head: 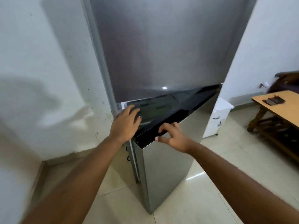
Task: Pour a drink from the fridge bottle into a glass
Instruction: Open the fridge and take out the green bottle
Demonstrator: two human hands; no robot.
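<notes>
A tall grey fridge fills the middle of the head view. Its lower door stands partly swung out, showing a glossy black top edge. My left hand lies flat on that black top near the hinge side, fingers spread. My right hand curls its fingers over the front lip of the black edge, thumb underneath. No bottle or glass shows; the fridge's inside is hidden.
A white wall stands close on the left. A wooden table with a dark flat object sits at the right, and a white box stands behind the door. Pale tiles cover the floor.
</notes>
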